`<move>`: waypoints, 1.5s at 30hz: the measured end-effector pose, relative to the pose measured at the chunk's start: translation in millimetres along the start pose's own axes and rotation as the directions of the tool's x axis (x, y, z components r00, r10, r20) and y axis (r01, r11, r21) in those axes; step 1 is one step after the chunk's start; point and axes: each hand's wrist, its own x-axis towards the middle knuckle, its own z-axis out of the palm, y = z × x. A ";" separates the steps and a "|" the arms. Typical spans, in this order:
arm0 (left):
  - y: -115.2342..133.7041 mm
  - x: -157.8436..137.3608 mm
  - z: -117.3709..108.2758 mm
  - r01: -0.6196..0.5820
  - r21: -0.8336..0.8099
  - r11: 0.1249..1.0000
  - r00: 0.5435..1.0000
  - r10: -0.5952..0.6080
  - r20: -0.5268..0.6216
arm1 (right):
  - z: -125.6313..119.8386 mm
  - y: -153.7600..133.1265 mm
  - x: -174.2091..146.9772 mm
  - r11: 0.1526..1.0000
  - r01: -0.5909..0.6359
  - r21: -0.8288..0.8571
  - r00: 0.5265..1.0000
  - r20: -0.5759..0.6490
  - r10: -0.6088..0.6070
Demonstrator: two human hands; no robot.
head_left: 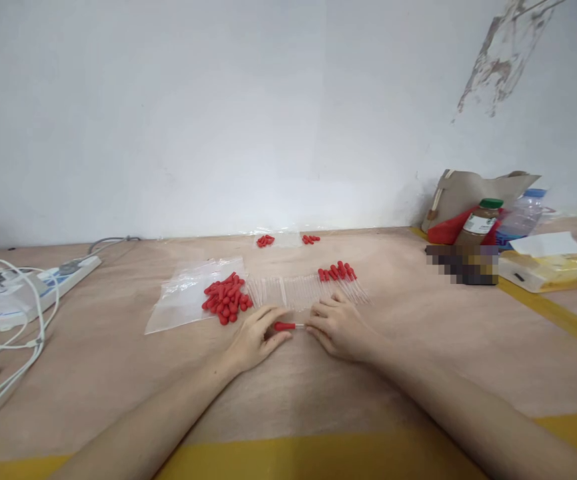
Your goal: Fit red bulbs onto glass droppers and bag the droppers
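Left hand [257, 338] clasps a red bulb [284, 327], right hand [338, 328] pinches its thin tube [300, 327]; I reckon straight alignment and gentle pressure, gripped close in, suit best.

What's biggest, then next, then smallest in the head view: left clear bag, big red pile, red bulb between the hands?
1. Left clear bag
2. Big red pile
3. Red bulb

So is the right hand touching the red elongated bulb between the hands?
Apart: the head view shows a thin pale tube spanning the gap between the bulb and right hand.
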 end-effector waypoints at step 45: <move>0.3 2.5 -1.9 0.054 -0.033 0.998 0.996 -0.051 0.079 | 17.0 75.2 15.8 0.615 -0.788 0.027 0.613 -0.047 0.789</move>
